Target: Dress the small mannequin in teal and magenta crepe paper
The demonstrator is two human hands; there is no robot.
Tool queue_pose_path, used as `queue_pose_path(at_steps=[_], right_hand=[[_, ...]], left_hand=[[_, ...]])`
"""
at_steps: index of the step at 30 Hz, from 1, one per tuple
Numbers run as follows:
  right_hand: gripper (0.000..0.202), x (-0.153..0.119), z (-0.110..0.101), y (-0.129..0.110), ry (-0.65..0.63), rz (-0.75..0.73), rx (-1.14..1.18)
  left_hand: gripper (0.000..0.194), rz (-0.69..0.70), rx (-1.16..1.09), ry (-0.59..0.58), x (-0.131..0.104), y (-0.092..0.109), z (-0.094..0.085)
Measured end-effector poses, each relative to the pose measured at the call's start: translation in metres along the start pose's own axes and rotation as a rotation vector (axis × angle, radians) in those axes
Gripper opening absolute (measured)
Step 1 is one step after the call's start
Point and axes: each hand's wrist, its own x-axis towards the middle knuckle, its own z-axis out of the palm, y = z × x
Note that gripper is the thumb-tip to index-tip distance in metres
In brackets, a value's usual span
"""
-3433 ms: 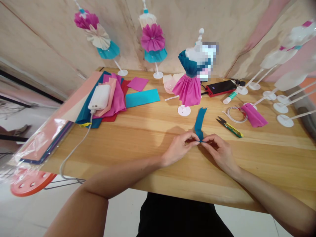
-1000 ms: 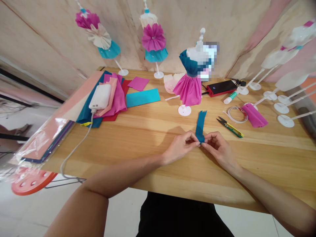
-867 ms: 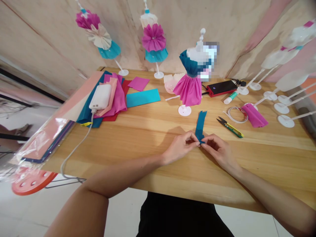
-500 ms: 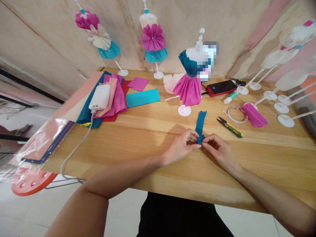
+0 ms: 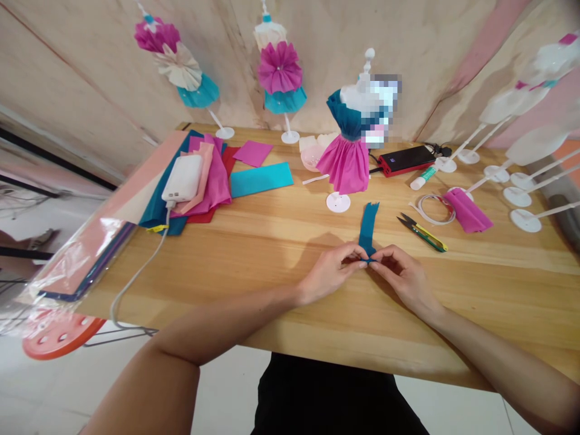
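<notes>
In the head view, a crinkled clear plastic bag (image 5: 48,308) of pink and dark-blue sheets (image 5: 93,241) overhangs the left side of the smooth wooden desk (image 5: 254,260). Near centre, beside open wood, the left hand (image 5: 333,269) and right hand (image 5: 403,275), fingertips closed, pinch the folded near end of a ragged-tipped teal paper strip (image 5: 368,225).

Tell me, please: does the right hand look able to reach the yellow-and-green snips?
Probably yes: the snips lie just beyond the right hand and nothing seems to stand between them, though that hand is occupied, pinching the teal strip.
</notes>
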Motion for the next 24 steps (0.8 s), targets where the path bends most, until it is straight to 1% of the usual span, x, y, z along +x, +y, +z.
queue_pose_path(at_steps=[6,9,18,24], right_hand=[[0.014,-0.0013,0.0011,-0.0039,0.028,-0.065,-0.113],[0.015,-0.0014,0.0014,-0.0017,0.036,-0.088,-0.144],[0.010,0.0008,0.0005,-0.0018,0.045,-0.145,-0.204],[0.010,0.0017,0.0009,-0.0019,0.049,-0.131,-0.210]], left_hand=[[0.018,-0.020,-0.032,0.040,0.0001,-0.0056,0.0009],[0.017,-0.013,-0.044,0.050,0.0000,-0.0073,0.0012],[0.013,-0.010,-0.022,0.058,-0.0007,-0.0015,-0.0002],[0.015,-0.023,-0.006,0.049,-0.0004,-0.0014,0.0003]])
